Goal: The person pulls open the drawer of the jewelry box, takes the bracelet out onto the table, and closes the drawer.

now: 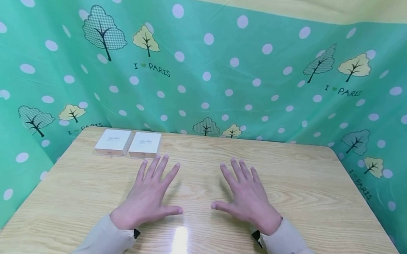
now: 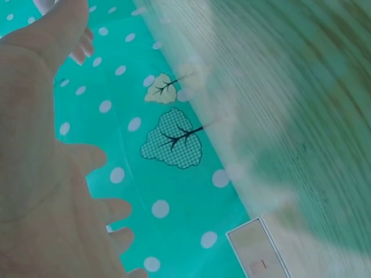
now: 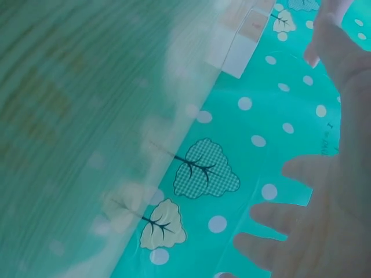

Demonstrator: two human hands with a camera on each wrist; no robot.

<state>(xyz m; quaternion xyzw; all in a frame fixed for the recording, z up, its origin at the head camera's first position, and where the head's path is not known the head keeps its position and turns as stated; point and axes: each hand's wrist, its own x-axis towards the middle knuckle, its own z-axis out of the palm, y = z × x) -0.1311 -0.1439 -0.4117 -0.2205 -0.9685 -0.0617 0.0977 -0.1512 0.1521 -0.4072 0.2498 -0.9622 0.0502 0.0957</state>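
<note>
Two flat white boxes (image 1: 114,140) (image 1: 145,142) with pinkish front sides lie side by side at the table's far left. My left hand (image 1: 148,197) hovers over the table with fingers spread, its fingertips just in front of the right-hand box in the head view. To the right, my right hand (image 1: 248,201) is held out the same way, fingers spread and nothing in it. Part of one box (image 2: 258,249) shows at the bottom of the left wrist view, beyond the left fingers. The right wrist view catches a box (image 3: 243,43) near its top edge.
The light wood table (image 1: 294,180) has a bright light reflection near its front middle. A green curtain (image 1: 207,82) with white dots and printed trees hangs behind the table and along both sides.
</note>
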